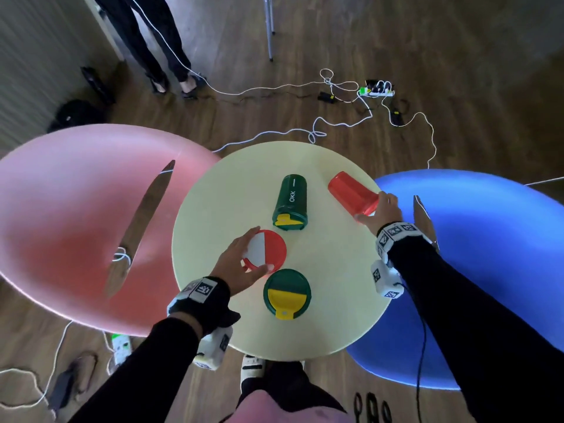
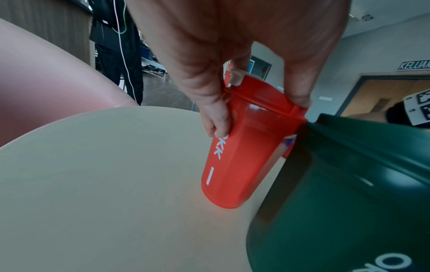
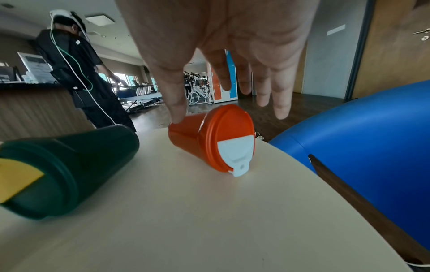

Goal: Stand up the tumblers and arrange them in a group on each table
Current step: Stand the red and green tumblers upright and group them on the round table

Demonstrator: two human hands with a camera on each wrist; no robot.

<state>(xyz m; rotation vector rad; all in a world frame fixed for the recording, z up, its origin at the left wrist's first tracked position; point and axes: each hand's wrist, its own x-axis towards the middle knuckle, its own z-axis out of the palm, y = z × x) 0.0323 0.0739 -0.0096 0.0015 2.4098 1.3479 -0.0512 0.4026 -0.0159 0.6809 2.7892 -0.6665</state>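
Round cream bench carrying four lidded plastic tumblers, flanked by a pink bench and a blue bench. Leftmost, the left hand grips the upright red tumbler from above, its thumb and fingers curled round the lid rim and upper wall, as the left wrist view shows; the base of this tumbler rests on the bench. Just beside that hand, on its near side, stands the upright green tumbler with its yellow flip cap, touching or nearly touching the red one. Beyond the left hand, between the two hands, the fallen green tumbler lies on its side with its lid toward the person. Rightmost, the right hand hovers with fingers spread and relaxed over the lid end of the fallen red tumbler, which lies on its side near the bench edge; the thumb touches its wall, but nothing is yet clasped. The tumblers appear to be stiff, smooth plastic, probably light and empty, so apt to roll or slide when nudged. The tapered wall narrows toward the base; a hold just under the wider lid rim likely gives the surest purchase for tipping each one upright.
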